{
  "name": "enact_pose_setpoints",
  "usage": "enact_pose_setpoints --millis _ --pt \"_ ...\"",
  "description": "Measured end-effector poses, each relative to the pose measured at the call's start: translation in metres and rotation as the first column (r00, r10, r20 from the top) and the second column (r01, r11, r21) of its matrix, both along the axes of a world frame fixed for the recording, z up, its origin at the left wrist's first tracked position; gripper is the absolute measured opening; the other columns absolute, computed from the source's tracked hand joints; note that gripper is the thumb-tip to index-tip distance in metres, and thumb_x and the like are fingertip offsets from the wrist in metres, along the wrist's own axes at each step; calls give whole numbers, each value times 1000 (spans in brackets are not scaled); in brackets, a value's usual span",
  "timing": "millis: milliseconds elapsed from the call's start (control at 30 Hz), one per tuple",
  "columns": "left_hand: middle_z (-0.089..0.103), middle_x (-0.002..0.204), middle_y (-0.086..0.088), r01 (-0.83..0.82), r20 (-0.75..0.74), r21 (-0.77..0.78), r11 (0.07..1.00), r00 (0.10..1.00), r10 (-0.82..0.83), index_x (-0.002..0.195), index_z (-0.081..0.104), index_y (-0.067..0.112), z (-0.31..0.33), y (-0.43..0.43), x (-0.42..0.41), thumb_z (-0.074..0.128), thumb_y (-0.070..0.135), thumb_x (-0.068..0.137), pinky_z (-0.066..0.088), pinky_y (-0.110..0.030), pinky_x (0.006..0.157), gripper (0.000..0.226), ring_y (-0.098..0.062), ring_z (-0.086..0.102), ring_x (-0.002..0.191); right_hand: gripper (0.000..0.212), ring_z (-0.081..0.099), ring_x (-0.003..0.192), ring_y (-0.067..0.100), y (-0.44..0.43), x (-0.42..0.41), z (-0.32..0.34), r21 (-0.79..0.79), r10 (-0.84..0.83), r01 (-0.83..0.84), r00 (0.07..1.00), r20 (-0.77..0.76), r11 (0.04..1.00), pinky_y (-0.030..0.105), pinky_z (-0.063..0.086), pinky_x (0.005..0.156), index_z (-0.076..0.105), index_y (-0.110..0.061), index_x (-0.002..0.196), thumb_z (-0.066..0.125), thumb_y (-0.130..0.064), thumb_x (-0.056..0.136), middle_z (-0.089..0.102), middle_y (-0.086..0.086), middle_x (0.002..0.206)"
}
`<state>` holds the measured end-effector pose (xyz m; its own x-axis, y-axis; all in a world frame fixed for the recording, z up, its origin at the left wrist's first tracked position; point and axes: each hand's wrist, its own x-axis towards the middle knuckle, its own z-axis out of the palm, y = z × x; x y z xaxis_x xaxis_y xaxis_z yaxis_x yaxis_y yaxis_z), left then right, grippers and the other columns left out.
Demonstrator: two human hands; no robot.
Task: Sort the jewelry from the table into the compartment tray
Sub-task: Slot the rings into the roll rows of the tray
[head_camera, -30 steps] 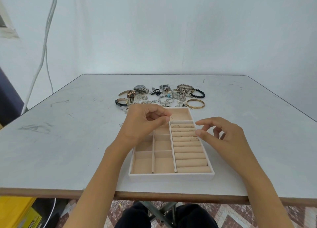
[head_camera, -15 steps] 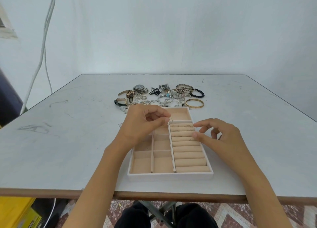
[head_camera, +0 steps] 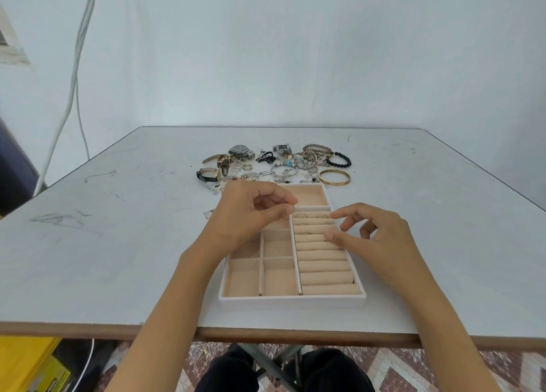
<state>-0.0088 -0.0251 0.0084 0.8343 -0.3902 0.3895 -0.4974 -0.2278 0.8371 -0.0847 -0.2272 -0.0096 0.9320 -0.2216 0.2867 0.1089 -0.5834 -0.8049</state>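
Left hand (head_camera: 251, 211) is over the upper-left part of the tray, fingers curled, thumb and index pinching a small piece (head_camera: 295, 208) at the tray's centre divider. It's too small to identify. Right hand (head_camera: 375, 238) is over the ring-roll column, fingers loose and spread, holding nothing; the thumb tip sits on the rolls about a third of the way down.

Compartment tray (head_camera: 292, 301) has a white rim and beige lining and sits near the front edge of the table (head_camera: 118, 244). Thin rings (head_camera: 301, 216) are slotted into the top few rolls. The square cells on the left that aren't hidden by the hand show only lining, and so does the wide cell at the far end.

The jewelry pile (head_camera: 277, 164) lies on the table just beyond the tray: watches (head_camera: 239, 151), a gold bangle (head_camera: 334, 177) at its right end, a black bead bracelet (head_camera: 339, 159) and tangled chains. A few small bits lie on the table left of the tray's far corner.
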Motion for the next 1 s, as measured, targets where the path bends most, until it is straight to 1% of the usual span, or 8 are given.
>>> enact_pose_setpoints --millis 100,200,267,300,333,400,733,1000 --pt "74 78 -3 11 -11 1 1000 1000 -11 87 75 11 0 0 0 76 4 76 51 -13 68 13 -5 65 67 12 53 69 15 -4 -6 2 56 -72 66 992 103 996 17 41 62 69 -34 94 70 -29 83 64 -12 85" --pt "73 74 -1 24 -16 -3 1000 1000 -24 87 75 12 -1 1 0 77 6 76 49 -13 64 13 -7 65 65 25 53 110 11 -16 -18 -3 -133 -170 187 977 125 973 27 41 88 59 -39 117 55 -32 93 59 -13 120" --pt "73 74 -2 37 -7 5 999 999 -37 86 75 14 -1 0 -1 78 8 75 52 -17 66 13 -14 68 68 47 25 141 12 -24 -26 -9 -410 -167 140 985 -33 901 39 23 112 33 -43 141 40 -46 95 31 -10 152" --pt "74 75 -3 44 0 9 999 999 -44 86 76 15 -2 0 0 78 9 75 54 -20 69 13 -18 69 71 56 9 146 11 -27 -28 -11 -504 -170 69 973 -158 861 43 10 117 17 -45 147 31 -54 93 13 -11 158" --pt "74 76 -3 51 6 14 999 999 -51 86 76 15 -2 0 0 78 9 75 56 -23 72 12 -19 69 74 61 -3 147 9 -28 -29 -13 -561 -179 -5 945 -273 827 44 1 118 4 -47 148 22 -60 91 0 -12 160" --pt "74 77 -1 66 26 35 997 997 -67 86 76 14 -2 0 0 78 10 75 55 -22 74 12 -14 69 75 61 -11 147 10 -29 -28 -16 -614 -199 -90 901 -385 784 47 -6 117 -1 -48 147 12 -64 90 -8 -11 159" --pt "73 73 3 116 39 115 986 992 -121 84 78 18 -2 0 -3 80 15 74 42 -15 60 11 -2 52 59 58 -11 147 10 -25 -29 -13 -610 -211 -64 906 -367 790 46 -8 117 4 -50 147 13 -64 91 -8 -11 160" --pt "73 77 5 136 34 167 976 989 -143 82 77 26 -2 -1 -3 80 22 73 35 -18 55 10 -14 41 54 59 -10 147 9 -25 -29 -12 -608 -208 -59 910 -359 792 46 -7 118 5 -50 147 14 -64 91 -7 -11 160"
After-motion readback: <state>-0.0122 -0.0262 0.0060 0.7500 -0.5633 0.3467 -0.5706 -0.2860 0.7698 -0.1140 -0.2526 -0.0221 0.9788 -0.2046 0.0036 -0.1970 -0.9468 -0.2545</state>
